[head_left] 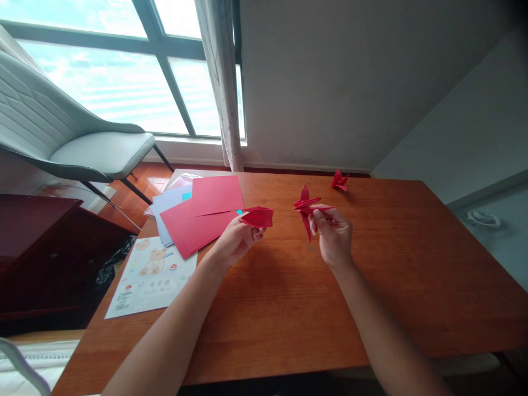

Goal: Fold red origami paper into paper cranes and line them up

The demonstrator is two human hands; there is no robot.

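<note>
Between the thumb and fingers of my left hand [237, 241] is a folded red paper piece [259, 216], flat-sided and pointing right. My right hand [336, 235] pinches a red origami figure [305, 207] with pointed flaps spread up, down and to the sides. Both are held above the wooden table [264, 308], a short gap apart. Farther back on the table lies another red folded paper figure [340, 180]. Some fingertips of my left hand are hidden behind the paper.
Red paper sheets [216, 193] overlap pale blue sheets [164, 206] at the table's left. In front of them lies a white sheet with a printed bear [152, 286]. A grey chair [99, 154] stands beyond the left edge, near the window [111, 82] and curtain [223, 82].
</note>
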